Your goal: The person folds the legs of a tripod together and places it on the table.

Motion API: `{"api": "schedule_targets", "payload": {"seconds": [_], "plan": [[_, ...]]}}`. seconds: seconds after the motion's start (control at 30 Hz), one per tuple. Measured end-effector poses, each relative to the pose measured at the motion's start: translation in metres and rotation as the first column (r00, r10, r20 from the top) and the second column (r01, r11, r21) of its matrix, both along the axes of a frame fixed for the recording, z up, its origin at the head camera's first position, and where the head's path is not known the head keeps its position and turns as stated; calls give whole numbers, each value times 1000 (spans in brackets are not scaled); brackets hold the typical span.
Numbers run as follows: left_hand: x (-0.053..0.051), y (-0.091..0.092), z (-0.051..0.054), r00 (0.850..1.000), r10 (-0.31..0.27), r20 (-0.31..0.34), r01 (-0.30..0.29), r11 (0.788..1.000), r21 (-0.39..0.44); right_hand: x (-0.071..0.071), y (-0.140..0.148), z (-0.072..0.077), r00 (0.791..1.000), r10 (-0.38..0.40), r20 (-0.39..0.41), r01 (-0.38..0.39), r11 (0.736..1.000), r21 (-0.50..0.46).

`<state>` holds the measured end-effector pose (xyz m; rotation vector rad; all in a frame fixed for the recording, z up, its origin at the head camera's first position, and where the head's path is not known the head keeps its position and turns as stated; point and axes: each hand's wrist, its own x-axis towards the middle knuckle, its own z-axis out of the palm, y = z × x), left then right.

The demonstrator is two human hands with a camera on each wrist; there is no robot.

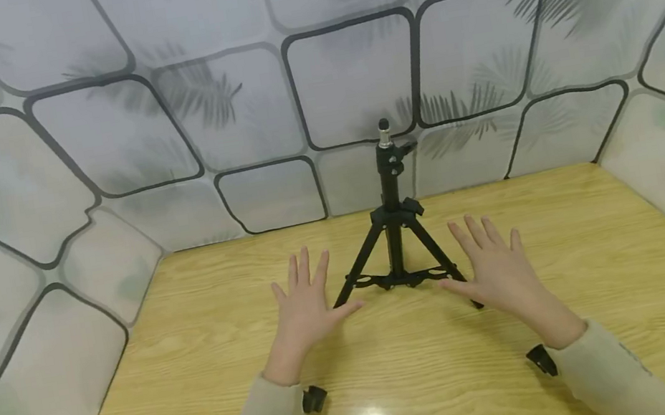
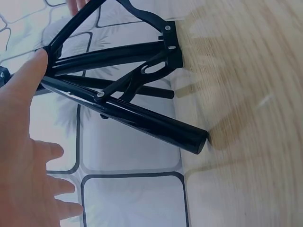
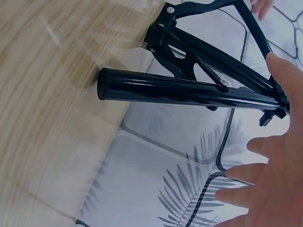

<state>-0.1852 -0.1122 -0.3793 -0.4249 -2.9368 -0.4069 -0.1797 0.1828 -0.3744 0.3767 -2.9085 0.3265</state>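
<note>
A small black tripod stand (image 1: 389,187) with its legs spread stands on the wooden table, a silver stud with a black tip at its top. To its left, my left hand (image 1: 305,312) is held with fingers straight and spread, holding nothing. Spread likewise on the other side is my right hand (image 1: 503,276), its thumb over part of one leg in the head view. The left wrist view shows a tripod leg (image 2: 142,118) with a flat round end near my left hand. Another leg (image 3: 180,90) appears close to my right hand in the right wrist view.
The wood-grain table (image 1: 215,371) carries a bright light reflection near the front. Behind and at both sides stand walls covered in a stone-and-leaf pattern (image 1: 354,80). Small black devices (image 1: 314,399) sit at both wrists.
</note>
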Motion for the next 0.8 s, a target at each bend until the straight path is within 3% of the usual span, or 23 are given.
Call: {"api": "schedule_targets", "payload": {"seconds": [0.1,0.2,0.37,0.47,0.57,0.8], "plan": [[-1,0,-1,999,3,-41,-2,1000,22,1,0,1,999,3,-47,-3,1000,-7],[-1,-1,-1,992,-10,-122,16,998,52,2,-1,2,993,6,-115,-9,1000,-28],[-1,-1,0,963,-48,-266,80,991,110,3,-3,2,980,10,-198,-25,997,-77],[-1,-1,1,947,-67,-314,114,984,134,2,-4,1,973,15,-232,-39,994,-100],[0,-1,0,944,-78,-319,128,982,141,2,-4,1,965,27,-261,-58,992,-109],[1,0,-3,969,-64,-238,116,971,211,0,-6,9,975,57,-213,-98,978,-186]]}}
